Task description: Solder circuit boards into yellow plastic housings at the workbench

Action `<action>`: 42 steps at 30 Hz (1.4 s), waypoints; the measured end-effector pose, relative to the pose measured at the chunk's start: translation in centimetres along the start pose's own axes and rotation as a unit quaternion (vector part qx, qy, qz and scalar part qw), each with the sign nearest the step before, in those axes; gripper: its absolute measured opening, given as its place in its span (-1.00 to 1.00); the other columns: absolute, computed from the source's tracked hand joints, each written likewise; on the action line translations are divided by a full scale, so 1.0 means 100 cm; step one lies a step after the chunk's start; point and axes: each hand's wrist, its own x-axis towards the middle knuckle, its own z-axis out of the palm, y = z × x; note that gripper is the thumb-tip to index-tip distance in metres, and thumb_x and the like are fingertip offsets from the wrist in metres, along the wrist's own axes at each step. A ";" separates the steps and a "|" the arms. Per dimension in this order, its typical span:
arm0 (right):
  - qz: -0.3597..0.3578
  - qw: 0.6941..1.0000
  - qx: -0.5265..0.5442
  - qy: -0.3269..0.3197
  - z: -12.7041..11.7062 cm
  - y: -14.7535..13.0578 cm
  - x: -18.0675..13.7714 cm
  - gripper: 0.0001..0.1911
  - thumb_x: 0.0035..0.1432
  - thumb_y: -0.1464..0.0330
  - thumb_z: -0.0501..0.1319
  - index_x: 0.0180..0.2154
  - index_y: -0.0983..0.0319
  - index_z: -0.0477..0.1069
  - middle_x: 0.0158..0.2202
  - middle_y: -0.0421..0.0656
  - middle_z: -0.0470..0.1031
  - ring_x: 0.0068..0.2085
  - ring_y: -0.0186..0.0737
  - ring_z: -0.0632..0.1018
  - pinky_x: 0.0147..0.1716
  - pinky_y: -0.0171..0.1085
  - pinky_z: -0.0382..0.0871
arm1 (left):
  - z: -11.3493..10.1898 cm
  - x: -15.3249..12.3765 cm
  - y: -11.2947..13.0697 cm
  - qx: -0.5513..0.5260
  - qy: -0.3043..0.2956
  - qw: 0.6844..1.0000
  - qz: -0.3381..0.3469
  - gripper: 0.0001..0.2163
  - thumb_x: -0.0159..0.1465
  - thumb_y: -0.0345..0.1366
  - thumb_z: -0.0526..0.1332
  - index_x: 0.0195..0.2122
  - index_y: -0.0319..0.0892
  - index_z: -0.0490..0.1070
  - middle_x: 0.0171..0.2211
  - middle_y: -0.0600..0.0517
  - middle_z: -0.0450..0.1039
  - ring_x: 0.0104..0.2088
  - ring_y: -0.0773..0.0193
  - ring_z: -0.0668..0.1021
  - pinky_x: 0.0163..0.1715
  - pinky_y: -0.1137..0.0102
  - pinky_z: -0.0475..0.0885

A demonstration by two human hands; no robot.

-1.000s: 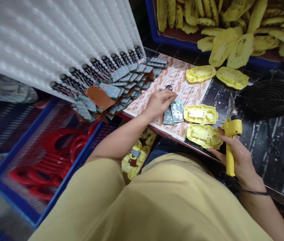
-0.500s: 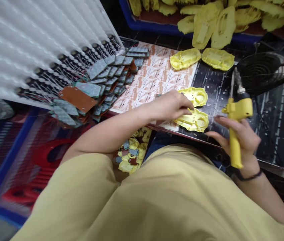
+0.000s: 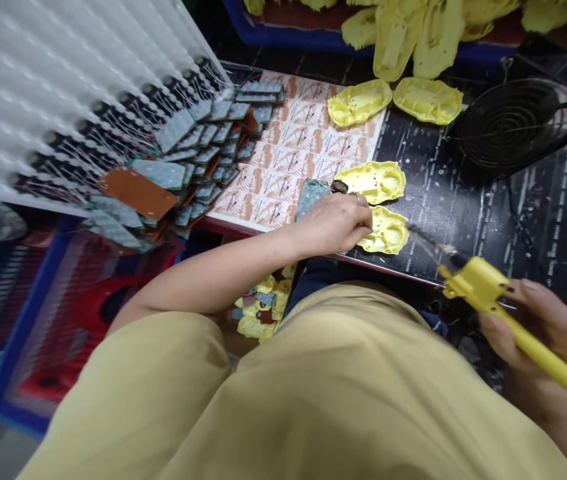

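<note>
- My right hand (image 3: 553, 323) grips the yellow iron (image 3: 478, 283), tip beside the near shell (image 3: 388, 230).
- My left hand (image 3: 336, 223) bends over that shell's left end; I can't tell if it's holding anything.

soldering gun in one hand, shell under the other

the right hand (image 3: 558, 327) grips a yellow soldering gun (image 3: 478, 283), its tip aimed at the right end of the nearer yellow shell (image 3: 389, 230). the left hand (image 3: 336, 223) covers that shell's left part; whether its fingers pinch anything is hidden. just beyond lie a green circuit board (image 3: 312, 195), a dark round piece (image 3: 339, 186) and another yellow shell (image 3: 376, 180). two more shells (image 3: 428, 100) rest farther back on the worktop (image 3: 463, 207), near a black fan (image 3: 516, 123).
</note>
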 end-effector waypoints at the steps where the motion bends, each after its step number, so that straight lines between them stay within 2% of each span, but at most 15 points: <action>1: -0.027 0.999 0.022 -0.007 0.006 -0.004 0.001 -0.47 0.22 0.30 0.54 0.20 -0.01 0.59 -0.25 -0.20 0.71 -0.36 -0.14 0.71 -0.44 -0.24 0.63 | 0.000 0.000 0.002 -0.003 -0.007 1.000 -0.009 -0.79 0.40 -0.42 0.22 -0.22 -0.20 0.70 -0.18 -0.09 0.70 -0.15 0.10 0.70 -0.07 0.26 0.54; 4: -0.062 0.996 0.063 -0.027 0.022 -0.013 0.007 -0.57 0.23 0.44 0.51 0.12 0.12 0.60 -0.28 -0.19 0.71 -0.36 -0.17 0.72 -0.39 -0.27 0.66 | 0.000 0.002 0.006 0.005 -0.023 0.999 -0.024 -0.79 0.39 -0.43 0.21 -0.21 -0.22 0.69 -0.18 -0.11 0.70 -0.12 0.07 0.70 -0.04 0.24 0.54; 8: -0.085 0.993 0.059 -0.049 0.031 -0.016 0.011 -0.74 0.22 0.51 0.50 -0.10 0.15 0.57 -0.31 -0.22 0.70 -0.36 -0.21 0.72 -0.35 -0.31 0.67 | -0.001 0.005 0.007 0.017 -0.027 0.999 -0.023 -0.79 0.39 -0.42 0.20 -0.23 -0.21 0.68 -0.19 -0.10 0.70 -0.12 0.08 0.70 -0.05 0.26 0.53; 13: -0.092 0.990 0.054 -0.091 0.029 -0.014 0.011 -0.86 0.33 0.44 0.41 -0.11 0.12 0.57 -0.29 -0.22 0.71 -0.31 -0.21 0.74 -0.29 -0.30 0.69 | -0.002 0.005 0.007 0.022 -0.036 0.999 -0.032 -0.78 0.39 -0.40 0.20 -0.22 -0.21 0.68 -0.20 -0.13 0.69 -0.13 0.06 0.70 -0.05 0.23 0.53; 17: -0.067 0.985 0.049 -0.154 0.020 -0.011 0.010 -0.91 0.34 0.39 0.41 -0.14 0.11 0.58 -0.25 -0.19 0.72 -0.26 -0.16 0.76 -0.24 -0.24 0.72 | -0.001 0.005 0.006 0.020 -0.023 0.999 -0.024 -0.77 0.37 -0.39 0.19 -0.24 -0.19 0.69 -0.20 -0.12 0.70 -0.14 0.06 0.70 -0.07 0.22 0.55; 22: -0.042 0.991 0.040 -0.122 0.019 -0.008 0.006 -0.97 0.40 0.32 0.37 -0.18 0.10 0.59 -0.30 -0.19 0.70 -0.29 -0.17 0.74 -0.25 -0.23 0.73 | -0.001 0.005 0.004 0.027 -0.023 0.999 -0.008 -0.77 0.36 -0.41 0.20 -0.23 -0.17 0.70 -0.19 -0.08 0.71 -0.13 0.11 0.70 -0.03 0.25 0.54; 25: -0.030 0.986 0.056 -0.153 0.023 -0.011 0.010 -0.89 0.44 0.29 0.35 -0.21 0.11 0.60 -0.31 -0.18 0.70 -0.29 -0.18 0.74 -0.25 -0.25 0.72 | -0.001 0.005 0.004 0.019 -0.020 1.000 -0.008 -0.78 0.36 -0.42 0.22 -0.23 -0.17 0.71 -0.18 -0.08 0.71 -0.12 0.09 0.70 -0.02 0.23 0.54; 28: -0.056 0.983 0.081 -0.158 0.022 -0.013 0.016 -0.98 0.40 0.35 0.38 -0.18 0.13 0.60 -0.30 -0.20 0.70 -0.28 -0.19 0.74 -0.26 -0.27 0.70 | -0.001 0.005 0.003 0.020 -0.016 1.000 -0.006 -0.79 0.36 -0.43 0.23 -0.23 -0.17 0.70 -0.18 -0.08 0.72 -0.13 0.09 0.71 -0.03 0.25 0.54; 31: -0.085 0.985 0.080 -0.126 0.016 -0.009 0.019 -0.91 0.37 0.40 0.41 -0.11 0.11 0.59 -0.27 -0.20 0.71 -0.29 -0.20 0.74 -0.30 -0.29 0.69 | -0.001 0.005 0.003 0.033 -0.022 0.999 0.000 -0.79 0.36 -0.42 0.23 -0.22 -0.16 0.71 -0.18 -0.06 0.72 -0.13 0.12 0.71 -0.06 0.28 0.53; 36: -0.082 0.992 0.056 -0.080 0.010 0.000 0.018 -0.76 0.29 0.38 0.48 -0.03 0.06 0.59 -0.24 -0.21 0.73 -0.31 -0.16 0.74 -0.40 -0.29 0.65 | -0.002 0.006 0.004 0.052 -0.025 0.998 0.001 -0.78 0.36 -0.42 0.22 -0.22 -0.16 0.71 -0.18 -0.06 0.73 -0.15 0.12 0.70 -0.08 0.29 0.53; 39: -0.086 0.994 0.025 -0.067 0.012 -0.005 0.022 -0.52 0.24 0.41 0.51 0.16 0.03 0.56 -0.27 -0.22 0.73 -0.37 -0.11 0.74 -0.43 -0.26 0.66 | -0.002 0.006 0.004 0.066 -0.031 0.997 0.005 -0.78 0.37 -0.41 0.22 -0.23 -0.17 0.70 -0.19 -0.06 0.73 -0.16 0.12 0.70 -0.10 0.29 0.52; 42: -0.064 0.995 -0.047 -0.067 0.014 -0.012 0.030 -0.37 0.33 0.38 0.45 0.36 0.02 0.43 -0.23 -0.17 0.75 -0.35 -0.06 0.76 -0.40 -0.24 0.70 | -0.001 0.004 0.007 0.083 -0.024 0.996 0.013 -0.77 0.40 -0.40 0.19 -0.25 -0.20 0.69 -0.20 -0.11 0.73 -0.18 0.10 0.71 -0.12 0.26 0.51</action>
